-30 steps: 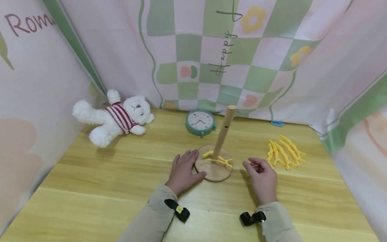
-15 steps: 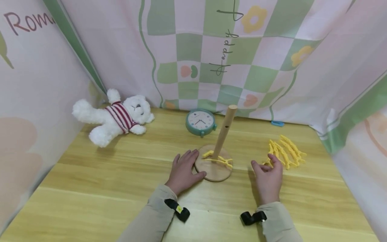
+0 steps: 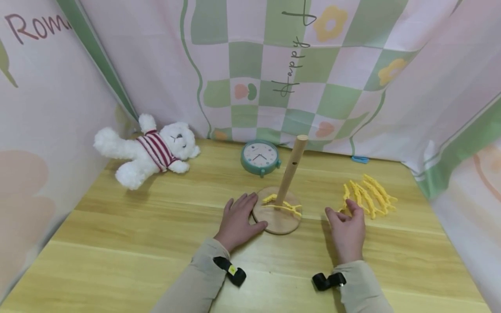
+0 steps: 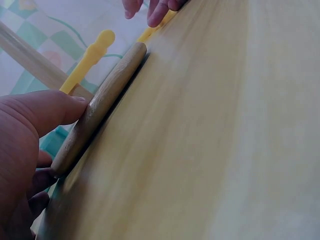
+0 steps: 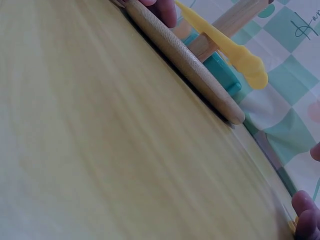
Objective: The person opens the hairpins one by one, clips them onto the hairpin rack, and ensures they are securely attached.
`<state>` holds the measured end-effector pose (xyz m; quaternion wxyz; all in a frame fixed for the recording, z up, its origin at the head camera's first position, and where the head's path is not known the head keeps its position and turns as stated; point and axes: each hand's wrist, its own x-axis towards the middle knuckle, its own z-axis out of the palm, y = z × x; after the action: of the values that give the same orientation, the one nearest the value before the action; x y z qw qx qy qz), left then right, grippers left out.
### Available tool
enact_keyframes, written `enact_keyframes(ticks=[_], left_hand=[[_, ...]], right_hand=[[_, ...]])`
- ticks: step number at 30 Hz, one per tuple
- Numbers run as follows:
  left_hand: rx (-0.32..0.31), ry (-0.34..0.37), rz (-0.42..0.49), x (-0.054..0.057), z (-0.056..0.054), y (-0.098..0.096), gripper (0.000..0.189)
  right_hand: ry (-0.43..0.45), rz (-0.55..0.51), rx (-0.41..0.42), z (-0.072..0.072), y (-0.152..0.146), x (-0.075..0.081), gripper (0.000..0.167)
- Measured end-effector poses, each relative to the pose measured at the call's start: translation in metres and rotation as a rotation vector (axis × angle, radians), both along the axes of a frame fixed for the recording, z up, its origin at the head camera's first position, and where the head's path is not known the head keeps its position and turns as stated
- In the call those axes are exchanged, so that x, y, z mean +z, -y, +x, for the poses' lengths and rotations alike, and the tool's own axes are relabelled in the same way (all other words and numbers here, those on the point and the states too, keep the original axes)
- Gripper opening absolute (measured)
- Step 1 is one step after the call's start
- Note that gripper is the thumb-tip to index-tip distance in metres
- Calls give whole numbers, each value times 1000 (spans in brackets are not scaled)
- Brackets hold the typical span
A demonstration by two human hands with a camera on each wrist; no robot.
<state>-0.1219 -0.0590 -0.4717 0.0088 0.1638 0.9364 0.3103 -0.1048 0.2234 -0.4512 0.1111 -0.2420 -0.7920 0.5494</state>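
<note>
The left hand [image 3: 239, 222] holds the round wooden base [image 3: 279, 225] of a stand by its left rim, thumb on the near side and fingers on the far side. An upright wooden post [image 3: 291, 171] rises from the base. Yellow forked plastic sticks [image 3: 293, 210] lie on it around the post. At the right, the right hand [image 3: 348, 232] reaches to the nearest stick of a yellow pile and pinches its near end between thumb and index finger, partly hidden. That stick [image 3: 345, 191] lies slightly apart from several other yellow sticks [image 3: 369, 198].
A teal clock [image 3: 260, 157] lies behind the post. A white plush bear [image 3: 156, 150] in a striped top lies at the back left. A blue loop [image 3: 359, 159] sits by the curtain [image 3: 258, 65] along the table's back edge.
The right hand has moved rightward from beside the stand to the yellow pile. The leftmost stick has shifted a little left, away from the others. The left hand has stayed on the base.
</note>
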Motion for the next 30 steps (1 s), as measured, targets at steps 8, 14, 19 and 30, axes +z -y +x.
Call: enact_keyframes(ticks=[8,14,19,30], left_hand=[[-4,0,-1,0,-1,0,82],[-3,10,2,1,0,1,82],[-1,11,-3,1,0,0,82],[-5,17,-8,2,-1,1,82]], right_hand=[[-44,62,46,-2,0,-3,55],[-68,122,65,-3,-1,-7,46],[14,208,113,-5,-11,-4,59],[200,293,267,-11,-26,5,76]])
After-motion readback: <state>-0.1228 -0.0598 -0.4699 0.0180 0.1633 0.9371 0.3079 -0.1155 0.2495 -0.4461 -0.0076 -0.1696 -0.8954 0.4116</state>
